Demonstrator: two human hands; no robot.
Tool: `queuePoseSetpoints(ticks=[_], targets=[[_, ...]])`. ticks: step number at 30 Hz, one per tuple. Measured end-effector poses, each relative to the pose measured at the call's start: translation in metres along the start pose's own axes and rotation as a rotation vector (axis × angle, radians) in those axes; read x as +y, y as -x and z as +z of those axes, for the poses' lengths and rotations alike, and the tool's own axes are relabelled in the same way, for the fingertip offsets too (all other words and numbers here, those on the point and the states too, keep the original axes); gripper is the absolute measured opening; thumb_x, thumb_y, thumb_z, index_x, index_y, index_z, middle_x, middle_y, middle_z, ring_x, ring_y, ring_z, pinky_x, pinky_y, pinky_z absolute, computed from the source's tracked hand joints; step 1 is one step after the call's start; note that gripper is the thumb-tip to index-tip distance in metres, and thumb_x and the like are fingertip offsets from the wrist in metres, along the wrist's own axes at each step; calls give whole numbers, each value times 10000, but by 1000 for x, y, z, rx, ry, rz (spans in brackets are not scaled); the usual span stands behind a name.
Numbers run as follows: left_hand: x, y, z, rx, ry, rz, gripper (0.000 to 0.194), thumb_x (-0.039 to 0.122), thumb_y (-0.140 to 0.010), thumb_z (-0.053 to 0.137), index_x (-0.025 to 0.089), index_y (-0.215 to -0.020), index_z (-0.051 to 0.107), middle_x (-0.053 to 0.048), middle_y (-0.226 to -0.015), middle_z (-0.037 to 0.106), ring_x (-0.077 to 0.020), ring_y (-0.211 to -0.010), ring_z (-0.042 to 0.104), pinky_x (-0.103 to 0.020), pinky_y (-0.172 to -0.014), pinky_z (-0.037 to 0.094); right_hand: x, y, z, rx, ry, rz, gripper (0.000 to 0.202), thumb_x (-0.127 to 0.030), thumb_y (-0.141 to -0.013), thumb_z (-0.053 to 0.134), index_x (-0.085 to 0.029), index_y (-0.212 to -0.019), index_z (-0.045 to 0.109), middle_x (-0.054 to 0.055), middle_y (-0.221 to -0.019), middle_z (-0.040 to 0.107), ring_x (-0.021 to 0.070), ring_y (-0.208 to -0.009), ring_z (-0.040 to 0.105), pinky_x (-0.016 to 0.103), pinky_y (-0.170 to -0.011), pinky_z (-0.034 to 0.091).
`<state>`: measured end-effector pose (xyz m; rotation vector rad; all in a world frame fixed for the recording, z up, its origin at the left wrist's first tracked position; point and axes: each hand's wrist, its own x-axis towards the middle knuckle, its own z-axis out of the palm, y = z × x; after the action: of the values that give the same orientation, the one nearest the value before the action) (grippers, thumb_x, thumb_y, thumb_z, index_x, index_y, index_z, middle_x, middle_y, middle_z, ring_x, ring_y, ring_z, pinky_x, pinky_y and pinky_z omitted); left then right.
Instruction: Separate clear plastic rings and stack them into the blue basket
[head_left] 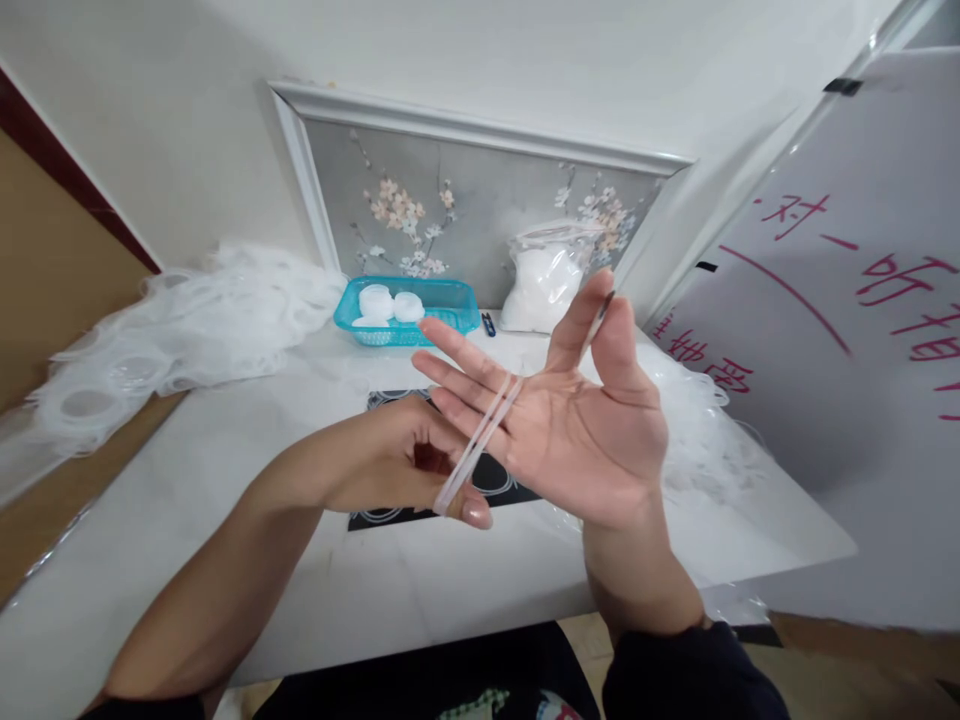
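Observation:
A thin white loop [480, 445] is stretched between my two hands. My left hand [405, 455] is curled, its thumb through the lower end of the loop. The upper end lies across the base of the fingers of my right hand [577, 430], palm up, three fingers stretched to the left. Its thumb and index finger pinch a slim, pale stick with a dark tip [598, 322]. Beneath my hands lies a black mat [386, 517] with white ring shapes on it, partly hidden.
On the white table [330, 600] are a blue basket [442, 337] with white round pieces, a bag of white material [541, 285], a small dark tool [489, 325] and translucent ring piles [202, 320] at left and right [697, 430]. A whiteboard [847, 440] stands right.

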<state>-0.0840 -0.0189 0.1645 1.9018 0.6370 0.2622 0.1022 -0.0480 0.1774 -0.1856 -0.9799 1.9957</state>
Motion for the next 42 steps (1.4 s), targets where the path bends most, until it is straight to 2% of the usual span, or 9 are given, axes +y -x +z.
queuePoseSetpoints(ticks=[9,11,13,16,18,25,30,34,42], targets=[[14,10,5,228,29,-34,335,369,-700,782,183,-469,629,47,-425,418,-64,-421,320,-220,-396,208,-2,-2,-3,64,22,14,432,-681,-902,368,-410,-1082,653,-32,-1303,598,179,-1332,457,484,-1156,254],[20,15,10,421,20,64,372,360,-675,808,189,-418,599,52,-392,363,-60,-403,284,-225,-376,183,-1,-3,-3,83,20,24,397,-660,-913,371,-421,-1055,654,-36,-1227,642,168,-1284,505,461,-1141,286],[27,18,20,727,6,190,362,349,-679,817,207,-423,604,54,-386,354,-64,-403,285,-233,-368,179,3,-3,-2,106,14,42,340,-619,-924,400,-423,-1034,655,-40,-1124,683,163,-1231,545,442,-1119,322],[35,21,33,1162,-55,284,270,324,-739,789,244,-513,665,54,-442,465,-70,-430,340,-241,-383,213,11,-5,2,112,-21,74,257,-539,-930,471,-385,-1023,655,-36,-1003,704,162,-1169,577,422,-1076,379],[35,22,34,1264,-133,277,233,314,-748,786,254,-546,687,54,-472,521,-69,-433,374,-244,-387,243,16,-6,2,95,-36,120,259,-535,-918,505,-350,-1029,648,-25,-986,701,161,-1116,594,414,-1053,410],[21,25,12,1180,-231,278,249,318,-705,810,228,-519,673,65,-436,530,-51,-402,386,-204,-342,243,24,-9,-3,7,-72,262,303,-556,-894,550,-307,-1057,608,-25,-1046,668,154,-1072,631,402,-1051,433],[26,24,13,1123,-183,123,353,400,-678,819,196,-463,628,65,-390,417,-38,-374,321,-195,-339,230,25,-11,-4,55,-56,274,318,-572,-866,582,-314,-1049,620,-33,-995,668,211,-1122,629,484,-1054,430],[27,23,12,1091,-105,80,378,440,-680,811,191,-463,626,46,-409,483,-46,-382,365,-193,-339,236,26,-13,-5,107,-33,266,346,-596,-860,573,-330,-1073,630,-35,-995,665,223,-1166,607,506,-1078,403],[24,26,-2,712,152,110,196,387,-687,820,223,-600,757,70,-364,472,-20,-330,283,-177,-322,200,27,-19,-14,179,6,228,407,-637,-822,587,-350,-1103,652,-24,-962,694,182,-1107,618,472,-1101,385]])
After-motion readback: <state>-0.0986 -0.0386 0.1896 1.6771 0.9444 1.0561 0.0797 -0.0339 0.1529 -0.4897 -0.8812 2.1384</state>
